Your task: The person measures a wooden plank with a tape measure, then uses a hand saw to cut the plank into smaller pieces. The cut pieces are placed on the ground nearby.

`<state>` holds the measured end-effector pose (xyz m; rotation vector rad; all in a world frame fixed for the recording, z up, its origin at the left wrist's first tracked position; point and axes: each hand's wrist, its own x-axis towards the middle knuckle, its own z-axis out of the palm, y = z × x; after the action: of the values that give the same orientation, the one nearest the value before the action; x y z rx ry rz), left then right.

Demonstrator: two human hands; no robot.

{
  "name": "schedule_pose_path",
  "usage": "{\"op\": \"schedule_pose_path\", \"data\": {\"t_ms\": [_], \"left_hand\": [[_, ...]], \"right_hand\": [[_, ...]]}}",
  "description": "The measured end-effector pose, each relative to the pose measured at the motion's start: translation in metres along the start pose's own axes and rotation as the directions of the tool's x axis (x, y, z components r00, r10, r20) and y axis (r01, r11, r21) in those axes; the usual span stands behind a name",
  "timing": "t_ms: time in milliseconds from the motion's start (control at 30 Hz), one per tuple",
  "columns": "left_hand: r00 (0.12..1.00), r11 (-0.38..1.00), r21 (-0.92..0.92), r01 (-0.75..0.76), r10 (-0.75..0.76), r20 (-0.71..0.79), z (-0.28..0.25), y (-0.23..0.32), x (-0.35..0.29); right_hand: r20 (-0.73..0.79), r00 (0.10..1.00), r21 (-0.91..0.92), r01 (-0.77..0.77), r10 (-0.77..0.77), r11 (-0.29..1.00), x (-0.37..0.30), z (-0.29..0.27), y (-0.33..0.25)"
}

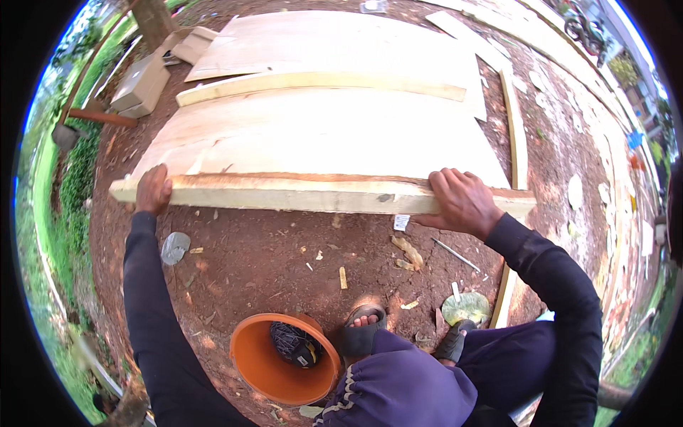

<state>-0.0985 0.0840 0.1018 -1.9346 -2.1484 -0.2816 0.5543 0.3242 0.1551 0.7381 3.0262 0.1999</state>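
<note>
A long pale wooden beam [306, 193] with a rough brown strip of bark along its top runs across in front of me. Near its left end, my left hand [154, 190] is closed around it. My right hand [461, 202] grips the beam close to its right end, fingers over the top and thumb on the near side. Just beyond lies a wide sheet of plywood [327, 132], its near edge at or behind the beam. A second wooden beam [320, 83] crosses the plywood farther back.
An orange bucket [245, 356] with a dark bundle inside stands by my sandalled feet. Another timber [514, 135] lies along the right side. A cardboard box [141, 85] sits at the far left. A thin metal rod [455, 254] and wood scraps lie on the reddish soil.
</note>
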Motion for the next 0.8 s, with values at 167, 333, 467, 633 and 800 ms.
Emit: {"op": "schedule_pose_path", "data": {"t_ms": [167,333,467,633,800], "left_hand": [[0.999,0.998,0.063,0.029,-0.031,0.019,0.045,-0.024,-0.059],[0.984,0.993,0.056,0.101,-0.108,0.138,0.06,0.009,-0.083],[0.934,0.906,-0.236,0.35,-0.358,0.009,0.056,0.041,-0.088],[0.933,0.875,-0.337,0.347,-0.359,0.028,0.068,0.112,-0.089],[0.939,0.835,-0.434,0.338,-0.334,0.088,0.093,0.162,-0.082]], "right_hand": [[0.035,0.996,0.159,0.079,-0.086,0.984,-0.012,0.043,-0.03],[-0.143,0.977,0.211,0.184,-0.156,0.96,-0.045,0.092,-0.07],[-0.102,0.994,0.419,0.066,-0.025,0.905,-0.071,0.085,-0.055],[-0.087,0.799,0.381,-0.526,0.595,0.761,-0.219,0.103,-0.027],[0.117,0.157,0.222,-0.967,0.981,0.128,-0.388,0.14,-0.101]]}}
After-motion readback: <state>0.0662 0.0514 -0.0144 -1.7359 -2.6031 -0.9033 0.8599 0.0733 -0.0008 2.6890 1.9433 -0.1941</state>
